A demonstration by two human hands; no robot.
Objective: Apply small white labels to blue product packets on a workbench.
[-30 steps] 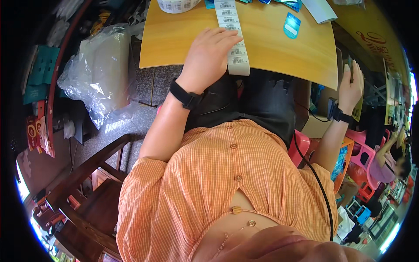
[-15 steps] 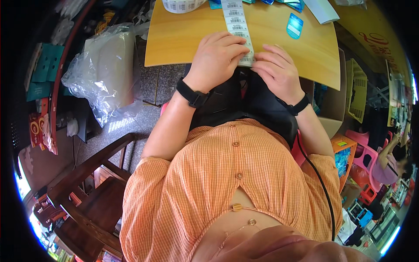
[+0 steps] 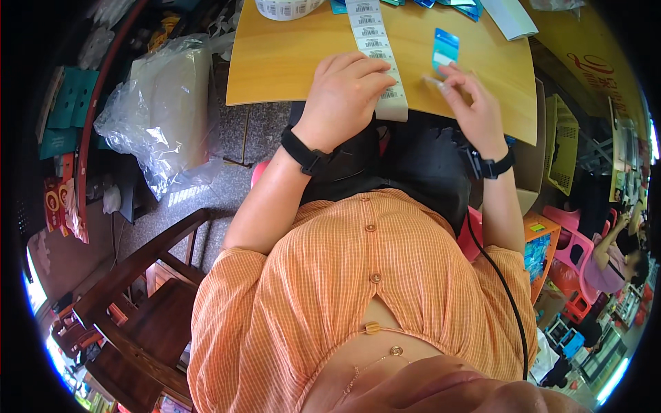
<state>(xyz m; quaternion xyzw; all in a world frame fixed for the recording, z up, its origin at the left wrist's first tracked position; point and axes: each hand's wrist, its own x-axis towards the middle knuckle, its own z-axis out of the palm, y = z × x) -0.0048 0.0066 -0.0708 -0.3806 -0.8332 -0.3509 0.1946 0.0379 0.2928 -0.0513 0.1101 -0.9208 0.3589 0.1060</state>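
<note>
Left hand [image 3: 349, 89], loosely open, rests on the label strip [image 3: 368, 32] on the counter [image 3: 296, 62]. Right hand [image 3: 475, 102] pinches a pale label [image 3: 433, 81] near the blue card [image 3: 446, 43], right of the strip. Apparent step: labelling; next calls for alignment.

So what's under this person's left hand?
The left hand partly covers a strip of labels and some of the wooden table. Anything directly beneath the palm and fingers is hidden.

Left fingers [image 3: 372, 67] touch a label strip [image 3: 370, 32]; right fingers [image 3: 466, 83], a blue card [image 3: 446, 47].
</note>
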